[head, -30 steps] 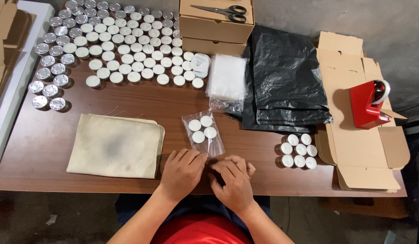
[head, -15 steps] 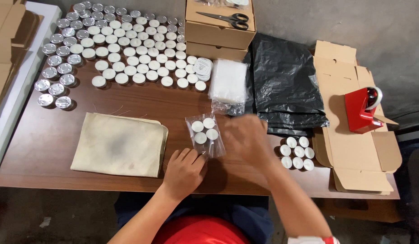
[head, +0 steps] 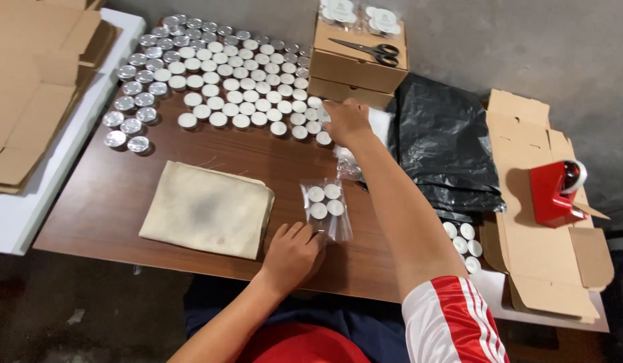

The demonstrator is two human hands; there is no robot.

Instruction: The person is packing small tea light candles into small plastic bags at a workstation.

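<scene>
From the head camera, the left hand (head: 292, 252) rests near the front edge of the brown wooden tabletop (head: 123, 188), fingers curled loosely, its fingertips pressing the near end of a small clear plastic bag holding four white tealight candles (head: 325, 202). The bag lies flat, just right of a folded beige cloth (head: 207, 208) that sits close to the front edge.

The right hand (head: 345, 122) is stretched far across toward the back of the tabletop, fingers bent downward over a stack of clear plastic bags (head: 377, 124); whether it has pinched one cannot be told, since the fingertips are hidden. This hand sits at the right end of a broad spread of white tealight candles in silver cups (head: 237, 87) covering the back left part of the tabletop.

Behind the hand, at the back edge, stand stacked brown cardboard boxes (head: 355, 70) with black-handled scissors (head: 368, 49) on top. A crumpled black plastic bag (head: 446, 144) lies to the right. Off the right edge, an open flat cardboard box (head: 547, 269) carries a red tape dispenser (head: 557, 191), and a few loose white tealights (head: 462, 238) show beside the right forearm.
</scene>
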